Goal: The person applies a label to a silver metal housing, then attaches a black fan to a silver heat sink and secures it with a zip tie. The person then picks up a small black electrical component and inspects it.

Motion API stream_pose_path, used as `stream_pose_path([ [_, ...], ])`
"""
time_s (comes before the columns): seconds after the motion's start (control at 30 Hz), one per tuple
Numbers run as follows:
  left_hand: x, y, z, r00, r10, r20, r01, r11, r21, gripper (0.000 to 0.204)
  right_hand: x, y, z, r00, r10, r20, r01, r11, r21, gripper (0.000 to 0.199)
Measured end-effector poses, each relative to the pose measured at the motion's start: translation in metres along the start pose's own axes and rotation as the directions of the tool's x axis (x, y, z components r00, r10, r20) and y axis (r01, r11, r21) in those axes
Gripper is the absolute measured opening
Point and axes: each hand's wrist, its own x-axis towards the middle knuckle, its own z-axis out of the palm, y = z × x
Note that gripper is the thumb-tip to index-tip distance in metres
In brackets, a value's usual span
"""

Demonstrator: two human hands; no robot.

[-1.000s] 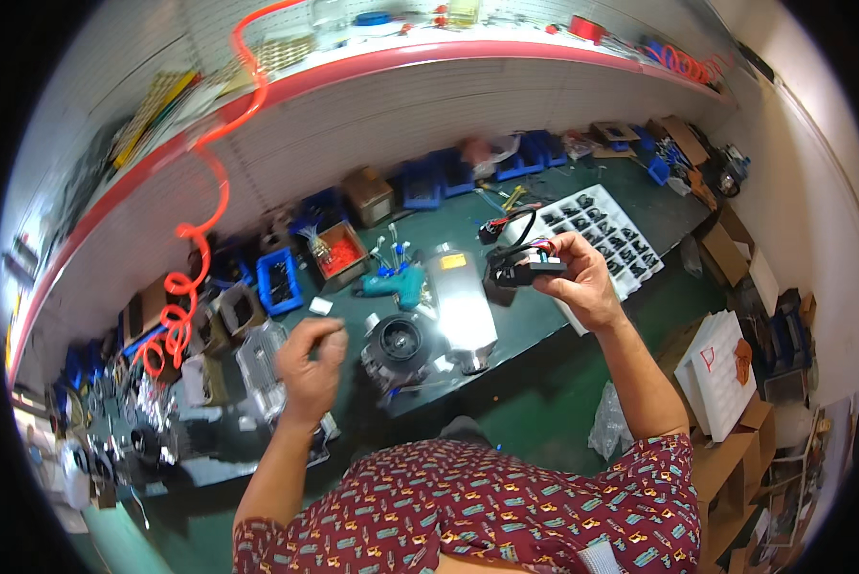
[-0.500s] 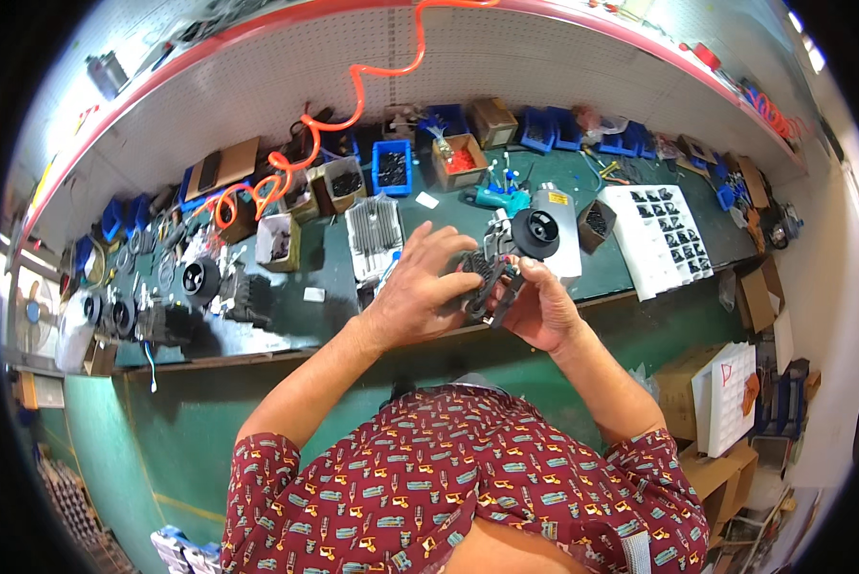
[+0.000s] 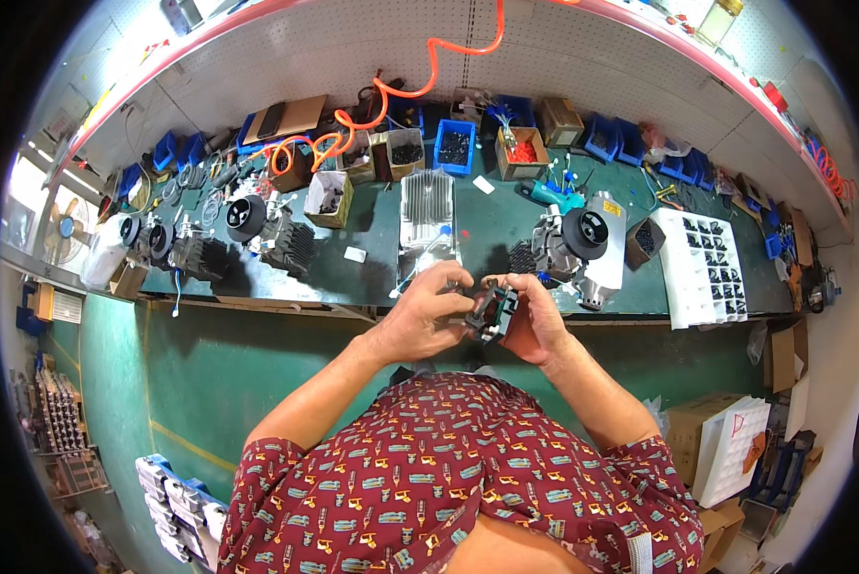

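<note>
My right hand (image 3: 538, 323) grips the right side of a small black part (image 3: 493, 314) with a greenish face, just in front of the bench edge. My left hand (image 3: 423, 314) is curled at the part's left side, its fingertips against it. What the part is exactly is too small to tell. Straight ahead of the hands lies a silver finned metal housing (image 3: 427, 206). To the right stands a metal assembly with a round black fan wheel (image 3: 585, 233), beside a silver plate.
A teal power tool (image 3: 556, 197) lies behind the fan assembly. At right is a white compartment tray (image 3: 679, 295) with black pieces. More fan assemblies (image 3: 278, 230) stand at left. Blue bins (image 3: 455, 168) and boxes line the back, under a coiled orange hose (image 3: 436, 55).
My view has shifted, so the bench appears farther right. The part has been turned so its greenish face shows. My left hand's fingers have drawn in from a more spread pose.
</note>
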Motion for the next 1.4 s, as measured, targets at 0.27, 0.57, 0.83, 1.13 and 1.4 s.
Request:
stream_pose_path([
  [0.27, -0.002, -0.002, 0.002, 0.983, -0.082, 0.164, 0.097, 0.992, -0.081, 0.038, -0.003, -0.001, -0.005, 0.999, 0.039, -0.022, -0.038, 0.998, 0.051, 0.03],
  [0.57, -0.018, -0.006, 0.022, 0.984, -0.176, 0.03, 0.177, 0.942, -0.285, 0.032, 0.004, 0.015, -0.023, 1.0, -0.001, 0.023, -0.006, 0.961, 0.276, 0.036],
  [0.83, -0.013, -0.01, 0.011, 0.976, -0.14, 0.169, 0.187, 0.935, -0.302, 0.026, 0.002, 0.018, -0.021, 0.999, 0.018, -0.043, -0.014, 0.995, 0.096, 0.035],
  [1.13, 0.011, -0.007, -0.021, 0.875, -0.341, 0.344, 0.466, 0.785, -0.409, 0.026, 0.004, -0.027, 0.024, 0.871, -0.201, 0.448, 0.49, 0.337, -0.804, 0.077],
  [1.4, 0.037, -0.029, -0.053, 0.794, -0.368, 0.483, 0.573, 0.718, -0.395, 0.035, 0.015, -0.058, 0.066, 0.773, -0.204, 0.601, 0.563, -0.218, -0.798, 0.025],
])
